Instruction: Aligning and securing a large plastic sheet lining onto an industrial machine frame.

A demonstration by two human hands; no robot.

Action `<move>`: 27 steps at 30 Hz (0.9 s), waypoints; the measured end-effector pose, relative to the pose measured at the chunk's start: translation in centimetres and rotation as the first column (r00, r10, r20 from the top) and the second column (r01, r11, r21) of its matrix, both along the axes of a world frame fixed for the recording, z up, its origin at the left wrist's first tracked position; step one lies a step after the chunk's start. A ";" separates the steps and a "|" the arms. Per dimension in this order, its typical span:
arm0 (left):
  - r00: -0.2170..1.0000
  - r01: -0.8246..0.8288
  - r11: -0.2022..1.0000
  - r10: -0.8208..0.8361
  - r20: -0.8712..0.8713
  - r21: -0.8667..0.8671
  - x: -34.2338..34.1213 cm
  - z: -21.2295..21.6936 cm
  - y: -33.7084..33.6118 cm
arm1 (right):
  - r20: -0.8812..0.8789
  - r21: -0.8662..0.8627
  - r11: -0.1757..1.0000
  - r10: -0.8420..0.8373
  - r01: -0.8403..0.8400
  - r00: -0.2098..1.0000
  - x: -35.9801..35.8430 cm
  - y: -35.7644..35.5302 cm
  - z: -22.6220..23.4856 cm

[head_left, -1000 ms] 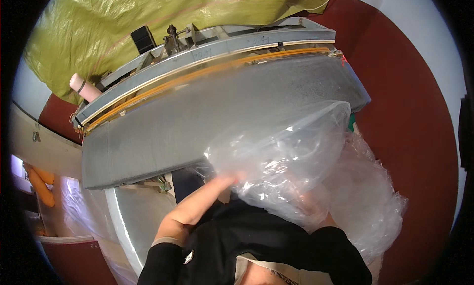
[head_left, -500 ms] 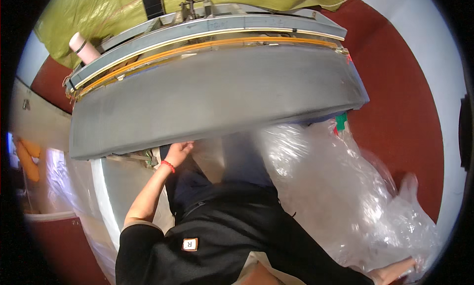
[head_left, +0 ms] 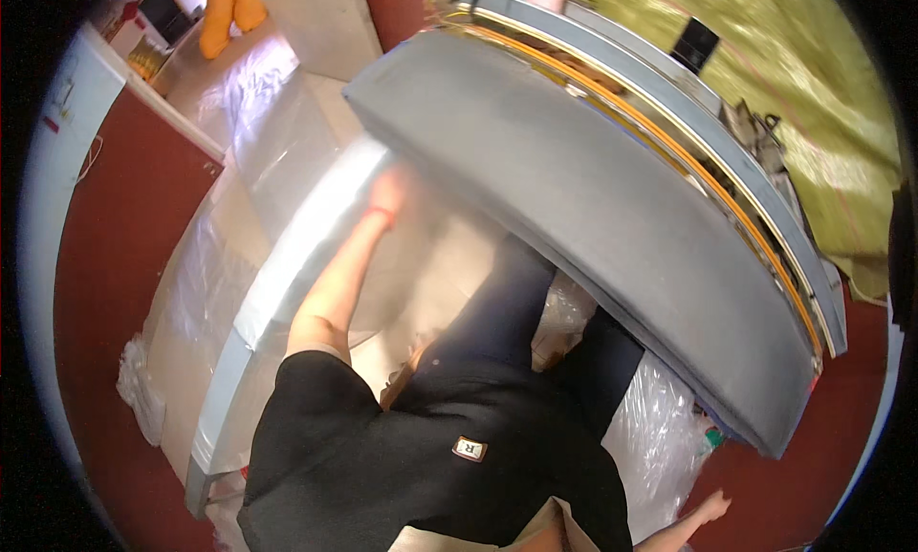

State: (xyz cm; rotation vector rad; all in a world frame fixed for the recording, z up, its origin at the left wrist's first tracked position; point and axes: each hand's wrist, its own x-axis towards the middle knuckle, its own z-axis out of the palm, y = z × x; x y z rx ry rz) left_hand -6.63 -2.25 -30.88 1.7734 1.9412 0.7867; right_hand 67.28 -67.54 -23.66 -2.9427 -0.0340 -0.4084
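Swung round since half a second ago: the grey table [head_left: 612, 227] now runs diagonally, top left to lower right.
Left hand [head_left: 390, 191] reaches out beside the table's edge, blurred, so grip can't be told. Right hand [head_left: 712, 506] hangs released below the table, beside the clear plastic sheeting [head_left: 660, 437].

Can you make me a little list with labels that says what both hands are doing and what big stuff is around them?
Left hand: blurred, reaching out over the shiny clear plastic sheet on the long pale table
Right hand: low at the picture's edge, fingers spread, empty, beside the crumpled clear plastic bag
Big thing ahead: long grey machine bar with an orange strip
Behind it: yellow-green cloth
Floor: dark red
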 end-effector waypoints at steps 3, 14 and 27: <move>0.947 -0.132 0.970 0.184 -0.265 0.204 -10.3 -2.3 1.1 | 0.171 -0.021 0.940 0.340 -0.342 0.925 2.8 12.2 1.7; 0.805 -0.404 0.907 0.416 -0.423 0.123 -19.1 0.7 -8.5 | 0.358 -0.021 0.396 0.860 -0.918 0.363 -10.7 35.5 13.0; 0.597 0.727 0.417 -0.776 -0.202 0.546 10.6 26.0 -15.6 | 0.213 0.915 -0.353 0.834 -0.196 -0.509 -42.6 46.3 15.4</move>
